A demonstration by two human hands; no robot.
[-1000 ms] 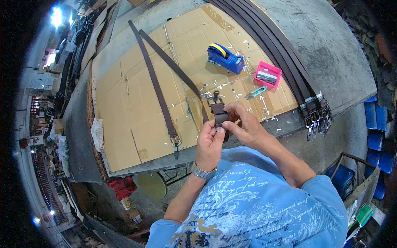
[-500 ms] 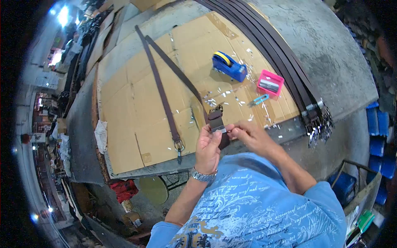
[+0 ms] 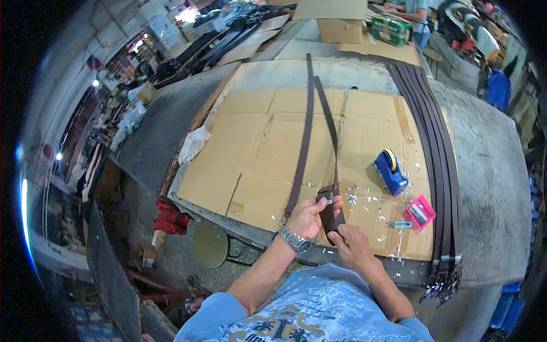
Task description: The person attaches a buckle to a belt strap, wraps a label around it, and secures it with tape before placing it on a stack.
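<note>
A dark brown belt [image 3: 327, 219] is held at its folded end near the cardboard's front edge. My left hand [image 3: 310, 218] is closed round it just below the buckle end, thumb on top beside a small pale label. Lower on the same belt, my right hand [image 3: 348, 242] pinches the strap. The rest of that belt runs away over the cardboard. Another brown belt [image 3: 303, 142] lies stretched out to its left. Right of my hands are a blue tape dispenser [image 3: 391, 174], a pink tray [image 3: 420, 212] and light-blue snips [image 3: 403, 225].
Cardboard sheets [image 3: 256, 154] cover the table, with small white pieces scattered about. A row of dark belts [image 3: 436, 154] lies along the right. A white plastic bag [image 3: 194, 144] sits at the left edge. Beyond are a green package [image 3: 391, 29] and another person [image 3: 419, 17].
The view has turned, bringing the far end of the table into sight. My right hand has moved from the label area to lower on the strap.
</note>
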